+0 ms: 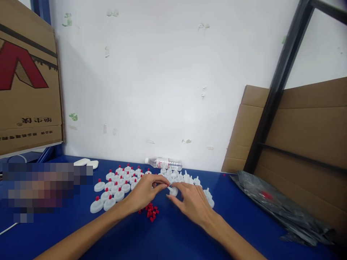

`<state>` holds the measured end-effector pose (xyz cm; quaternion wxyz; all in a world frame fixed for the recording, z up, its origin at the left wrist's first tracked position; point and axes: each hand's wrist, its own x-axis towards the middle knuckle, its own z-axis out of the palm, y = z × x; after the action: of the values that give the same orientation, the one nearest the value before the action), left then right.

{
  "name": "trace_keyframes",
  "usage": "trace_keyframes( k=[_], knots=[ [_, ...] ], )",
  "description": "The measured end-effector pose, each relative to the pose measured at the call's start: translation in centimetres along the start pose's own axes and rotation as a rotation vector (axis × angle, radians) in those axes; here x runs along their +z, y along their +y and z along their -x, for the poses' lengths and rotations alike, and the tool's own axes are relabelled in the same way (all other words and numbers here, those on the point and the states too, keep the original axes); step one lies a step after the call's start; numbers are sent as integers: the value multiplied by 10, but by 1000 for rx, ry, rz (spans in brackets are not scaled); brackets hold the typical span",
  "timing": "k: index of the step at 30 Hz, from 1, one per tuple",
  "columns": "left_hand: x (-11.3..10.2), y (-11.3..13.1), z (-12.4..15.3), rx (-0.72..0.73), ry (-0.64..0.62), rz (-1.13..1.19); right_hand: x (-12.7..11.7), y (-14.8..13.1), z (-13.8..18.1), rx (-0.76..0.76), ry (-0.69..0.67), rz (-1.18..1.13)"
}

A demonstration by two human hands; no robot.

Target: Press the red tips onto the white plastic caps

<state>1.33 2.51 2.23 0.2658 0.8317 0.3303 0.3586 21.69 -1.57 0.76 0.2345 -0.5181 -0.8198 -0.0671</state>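
Note:
A white plastic nozzle lid (173,191) is tilted between my hands, its spout pointing up and left. My right hand (193,202) is closed around the lid's base with fingers and thumb. At the spout's tip, my left hand (143,190) is in a pinch, and the fingers hide whatever is between them. Just below the left hand lies a small pile of red caps (150,211). Several white lids with red tips (119,194) stand in rows to the left. Behind and right of my hands are several white lids with bare spouts (186,176).
A clear plastic bottle (165,163) lies on the blue table (173,238) against the white wall. Cardboard boxes (29,83) stand at the left, and cardboard sheets (309,144) lean at the right. A grey plastic bag (279,206) lies at the table's right side.

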Motion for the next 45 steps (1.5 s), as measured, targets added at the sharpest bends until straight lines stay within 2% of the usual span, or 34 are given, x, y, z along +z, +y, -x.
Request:
trace_keyframes(
  k=[4, 8, 10, 15, 20, 29, 40, 43, 45],
  knots=[
    [1, -3, 0, -58, -6, 185, 0, -1, 0, -6, 48, -23],
    [1, -5, -2, -92, -36, 266, 1, -1, 0, -17, 81, -18],
    [0, -6, -2, -83, -45, 217, 2, 0, 0, -31, 88, -15],
    [0, -15, -2, 58, -44, -215, 2, 1, 2, -73, 84, -4],
    [1, -19, 2, 154, -77, -327, 3, -1, 5, -98, 90, -20],
    [1, -11, 6, 162, -130, -301, 8, 3, 8, -176, 120, -23],
    [2, -4, 7, 73, -130, -222, 14, 8, 9, -247, 180, -11],
    [0, -1, 4, 64, -107, -211, 13, 7, 6, -218, 179, -6],
    [-2, 2, 1, 47, -39, -159, 9, 4, 2, -182, 183, -16]
  ],
)
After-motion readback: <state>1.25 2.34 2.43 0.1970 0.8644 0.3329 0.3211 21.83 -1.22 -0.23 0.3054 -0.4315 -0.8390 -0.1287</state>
